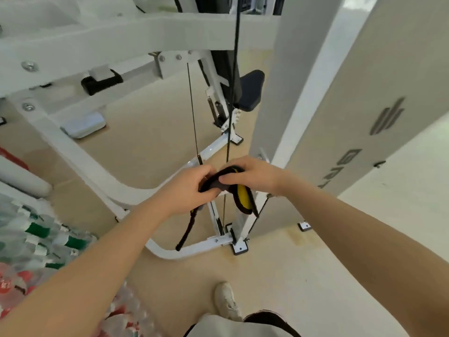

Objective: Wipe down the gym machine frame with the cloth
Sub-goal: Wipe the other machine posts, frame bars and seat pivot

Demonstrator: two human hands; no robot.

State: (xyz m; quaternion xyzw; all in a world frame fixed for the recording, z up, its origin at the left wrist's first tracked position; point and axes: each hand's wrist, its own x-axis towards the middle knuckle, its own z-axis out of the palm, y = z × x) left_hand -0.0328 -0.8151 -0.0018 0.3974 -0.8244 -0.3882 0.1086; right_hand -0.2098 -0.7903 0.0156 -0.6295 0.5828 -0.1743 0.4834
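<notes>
Cloth: a dark cloth (215,184) with a yellow face, bunched between both hands at mid-frame; its loose end hangs down and to the right, showing yellow.
Left hand: the left hand (192,188) grips the cloth's left part, fingers curled round it.
Right hand: the right hand (252,175) pinches the cloth's upper right edge, fingers curled over it from above.
Long axis: the cloth runs roughly left to right between the hands, then drops on the right hand's side.
Frame: the white machine frame (80,164) lies beyond and below the cloth; a slanted tube passes just behind the hands, and the upright post (313,100) stands to the right, nearer the right hand.
Cables: thin black cables (193,110) run down right behind the hands.
Judgement: the cloth looks off the frame, being folded or regripped; wiping has yet to start here.
Floor: beige floor (150,132), with a shoe (226,300) below.
</notes>
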